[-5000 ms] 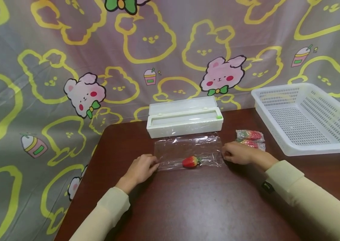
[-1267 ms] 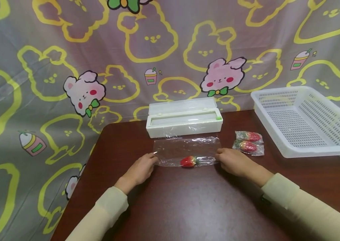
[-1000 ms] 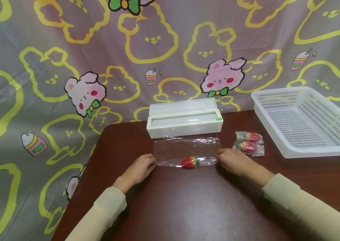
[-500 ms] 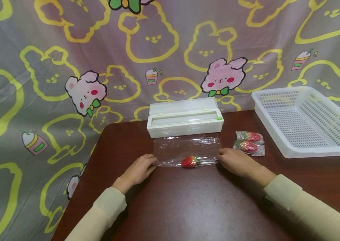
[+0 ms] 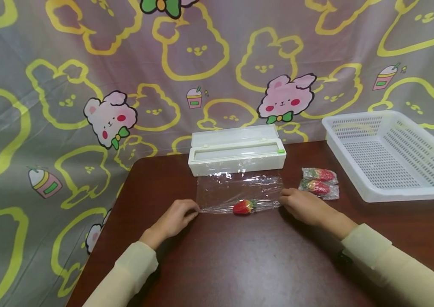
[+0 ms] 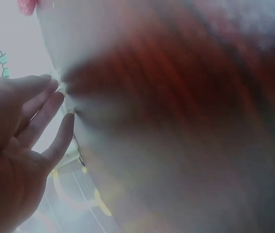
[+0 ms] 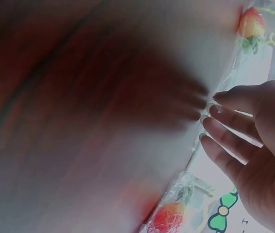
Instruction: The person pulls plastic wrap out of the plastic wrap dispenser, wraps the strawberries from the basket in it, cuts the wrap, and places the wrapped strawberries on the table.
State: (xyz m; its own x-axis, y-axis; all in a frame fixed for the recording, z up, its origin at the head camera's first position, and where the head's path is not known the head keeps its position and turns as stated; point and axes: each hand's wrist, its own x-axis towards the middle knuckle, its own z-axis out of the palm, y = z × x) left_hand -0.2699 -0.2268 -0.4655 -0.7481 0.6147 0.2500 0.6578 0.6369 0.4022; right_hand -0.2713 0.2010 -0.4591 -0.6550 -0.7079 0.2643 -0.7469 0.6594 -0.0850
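A clear sheet of cling film [image 5: 217, 187] lies on the table in front of a white cling film dispenser box [image 5: 237, 163], whose lid is raised. A red strawberry [image 5: 243, 207] with green leaves lies at the film's near edge; whether film covers it is hard to tell. My left hand [image 5: 176, 216] pinches the near left corner of the film between thumb and fingers. At the near right corner, my right hand [image 5: 304, 206] pinches the film too. The film's near edge is bunched into pleats between both hands and the strawberry. Fingertips of both hands are close to the tabletop.
Two film-wrapped strawberries [image 5: 318, 186] lie just beyond my right hand. A white perforated plastic basket [image 5: 370, 194] stands at the back right. The dark brown table [image 5: 232, 264] ends at a patterned curtain [image 5: 217, 64] behind the box.
Since five seconds ago, the film's near edge has become gathered and drawn slightly away from me. In the last half second, my left hand shifted slightly towards me and my right slightly rightward.
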